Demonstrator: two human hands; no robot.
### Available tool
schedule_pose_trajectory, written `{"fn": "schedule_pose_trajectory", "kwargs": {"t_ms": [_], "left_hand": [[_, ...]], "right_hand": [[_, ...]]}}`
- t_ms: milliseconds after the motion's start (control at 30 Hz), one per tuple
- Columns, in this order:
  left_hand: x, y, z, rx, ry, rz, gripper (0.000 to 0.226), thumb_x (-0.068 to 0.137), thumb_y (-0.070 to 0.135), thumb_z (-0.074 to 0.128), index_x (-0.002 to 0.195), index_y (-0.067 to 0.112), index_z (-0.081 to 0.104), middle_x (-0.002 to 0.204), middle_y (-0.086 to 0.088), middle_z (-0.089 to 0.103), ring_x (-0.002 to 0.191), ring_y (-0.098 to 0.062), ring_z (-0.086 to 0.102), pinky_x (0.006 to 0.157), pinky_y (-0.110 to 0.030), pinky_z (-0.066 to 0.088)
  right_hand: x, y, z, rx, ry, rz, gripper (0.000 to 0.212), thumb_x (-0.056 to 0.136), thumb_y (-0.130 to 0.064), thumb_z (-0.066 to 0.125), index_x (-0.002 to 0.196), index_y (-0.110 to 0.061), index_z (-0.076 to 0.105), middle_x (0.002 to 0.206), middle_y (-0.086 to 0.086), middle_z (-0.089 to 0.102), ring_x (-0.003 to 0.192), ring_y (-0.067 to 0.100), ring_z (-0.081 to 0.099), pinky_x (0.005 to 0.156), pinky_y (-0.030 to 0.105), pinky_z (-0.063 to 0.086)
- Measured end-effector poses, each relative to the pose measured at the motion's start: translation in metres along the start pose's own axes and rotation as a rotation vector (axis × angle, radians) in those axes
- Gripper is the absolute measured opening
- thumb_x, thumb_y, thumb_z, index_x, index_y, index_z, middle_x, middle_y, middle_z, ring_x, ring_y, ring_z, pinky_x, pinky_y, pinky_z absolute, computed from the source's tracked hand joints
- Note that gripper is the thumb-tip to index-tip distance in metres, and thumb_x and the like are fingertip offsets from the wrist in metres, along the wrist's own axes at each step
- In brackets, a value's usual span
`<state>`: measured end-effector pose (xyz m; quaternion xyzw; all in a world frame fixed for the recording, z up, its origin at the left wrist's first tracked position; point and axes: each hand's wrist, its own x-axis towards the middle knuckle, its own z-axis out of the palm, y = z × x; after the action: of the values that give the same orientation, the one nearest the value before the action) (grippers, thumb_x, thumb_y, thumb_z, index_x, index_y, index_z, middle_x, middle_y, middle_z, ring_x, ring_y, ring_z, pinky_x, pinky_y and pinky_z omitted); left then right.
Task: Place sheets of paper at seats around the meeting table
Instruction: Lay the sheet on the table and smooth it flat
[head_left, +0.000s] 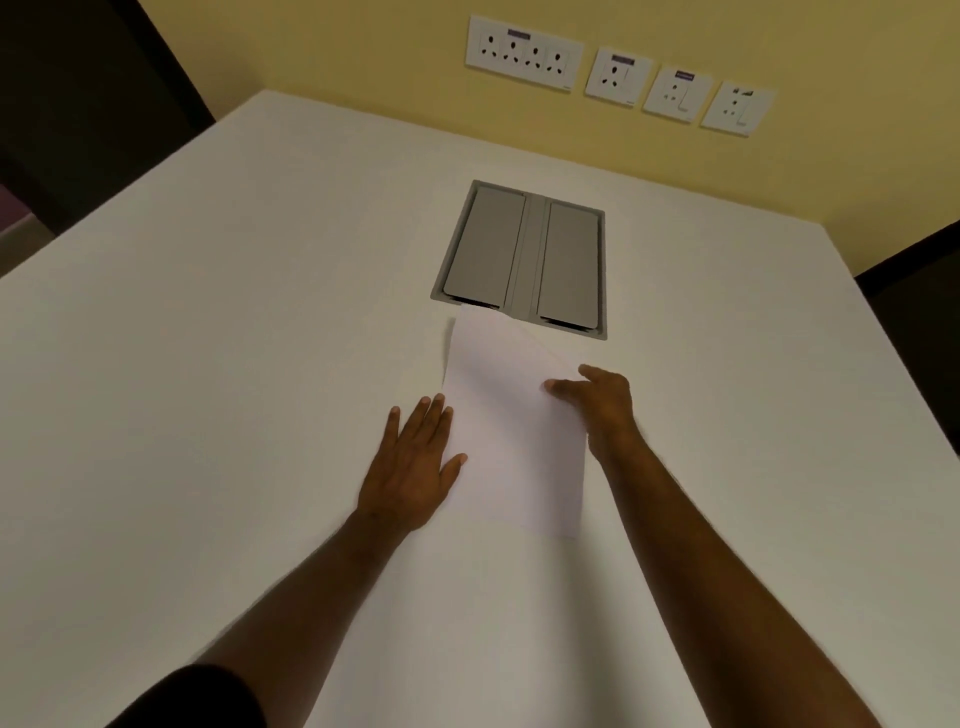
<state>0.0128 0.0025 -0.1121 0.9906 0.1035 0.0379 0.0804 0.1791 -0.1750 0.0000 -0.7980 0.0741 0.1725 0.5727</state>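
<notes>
White sheets of paper (511, 421) are lying on the white table (208, 322), their far corner reaching the edge of a grey cable hatch (524, 257) set into the tabletop. The left hand (413, 465) is resting flat with fingers spread, its thumb lying on the paper's left edge. The right hand (602, 402) is gripping the paper's right edge, thumb on top, its other fingers hidden. Wall sockets (613, 75) are lining the yellow wall (363, 47) beyond.
</notes>
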Motion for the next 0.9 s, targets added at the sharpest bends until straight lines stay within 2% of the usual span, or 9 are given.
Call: {"fn": "schedule_pose_trajectory", "kwargs": {"t_ms": [100,233,267,333,433,533,667,767,900], "left_hand": [[-0.004,0.0,-0.004,0.0,-0.03,0.016,0.069,0.105,0.051,0.019,0.16,0.009,0.014,0.169,-0.011,0.009,0.157,-0.024,0.007,0.127,-0.053,0.005],[-0.014,-0.008,-0.028,-0.034,-0.083,0.06,0.073,0.105,0.052,0.026,0.16,0.009,0.005,0.17,-0.011,-0.001,0.158,-0.025,-0.002,0.127,-0.052,-0.003],[-0.02,-0.009,-0.038,-0.131,-0.062,0.027,0.073,0.105,0.052,0.028,0.16,0.01,0.005,0.17,-0.01,0.0,0.158,-0.024,-0.001,0.127,-0.05,-0.003],[-0.038,-0.008,-0.064,-0.546,-0.023,-0.132,0.072,0.105,0.05,0.035,0.161,0.015,0.007,0.17,-0.004,0.006,0.157,-0.019,0.006,0.128,-0.044,0.004],[-0.071,-0.014,-0.11,-1.222,-0.035,-0.363,0.066,0.103,0.048,0.046,0.159,0.024,0.023,0.164,0.004,0.029,0.151,-0.014,0.029,0.126,-0.038,0.023],[-0.11,-0.036,-0.149,-1.487,-0.017,-0.455,0.055,0.101,0.041,0.055,0.15,0.02,0.045,0.151,0.002,0.052,0.141,-0.017,0.047,0.118,-0.039,0.036],[-0.174,-0.078,-0.2,-1.492,0.049,-0.452,0.017,0.098,0.036,0.062,0.11,0.029,0.071,0.114,0.007,0.074,0.116,-0.015,0.066,0.093,-0.027,0.047],[-0.22,-0.105,-0.23,-1.448,0.111,-0.45,0.014,0.096,0.03,0.066,0.095,0.019,0.076,0.096,0.002,0.076,0.095,-0.015,0.069,0.087,-0.027,0.053],[-0.267,-0.145,-0.263,-1.304,0.15,-0.463,0.014,0.088,0.021,0.077,0.075,0.019,0.072,0.068,0.013,0.069,0.063,0.0,0.06,0.062,-0.012,0.046]], "right_hand": [[-0.031,-0.009,-0.002,0.202,-0.069,0.163,0.05,0.074,0.001,0.082,0.121,0.006,0.065,0.125,0.025,0.066,0.091,0.031,0.066,0.085,0.042,0.058],[-0.077,-0.033,0.011,0.408,-0.131,0.172,0.048,0.078,0.011,0.074,0.125,0.006,0.062,0.115,0.022,0.071,0.086,0.026,0.071,0.071,0.032,0.062],[-0.09,-0.041,0.016,0.429,-0.154,0.168,0.042,0.079,0.011,0.073,0.12,0.005,0.064,0.115,0.021,0.071,0.086,0.026,0.072,0.068,0.031,0.063],[-0.12,-0.057,0.025,0.444,-0.199,0.166,0.033,0.08,0.009,0.073,0.112,0.001,0.068,0.118,0.02,0.071,0.091,0.029,0.072,0.067,0.032,0.063],[-0.174,-0.076,0.038,0.491,-0.266,0.145,0.046,0.082,0.006,0.071,0.126,-0.001,0.065,0.121,0.017,0.071,0.105,0.033,0.07,0.071,0.034,0.061],[-0.226,-0.093,0.05,0.567,-0.316,0.103,0.052,0.082,0.005,0.072,0.132,-0.005,0.063,0.121,0.015,0.072,0.107,0.031,0.071,0.071,0.033,0.061],[-0.292,-0.115,0.065,0.665,-0.343,-0.008,0.053,0.08,0.004,0.074,0.131,-0.005,0.063,0.12,0.012,0.073,0.099,0.026,0.074,0.073,0.033,0.062],[-0.337,-0.121,0.075,0.691,-0.335,-0.055,0.057,0.081,0.005,0.074,0.135,-0.004,0.06,0.122,0.012,0.072,0.096,0.022,0.075,0.074,0.031,0.062],[-0.381,-0.104,0.088,0.679,-0.193,-0.082,0.076,0.079,0.003,0.076,0.148,-0.009,0.046,0.131,0.01,0.063,0.102,0.02,0.07,0.075,0.028,0.062]]}}
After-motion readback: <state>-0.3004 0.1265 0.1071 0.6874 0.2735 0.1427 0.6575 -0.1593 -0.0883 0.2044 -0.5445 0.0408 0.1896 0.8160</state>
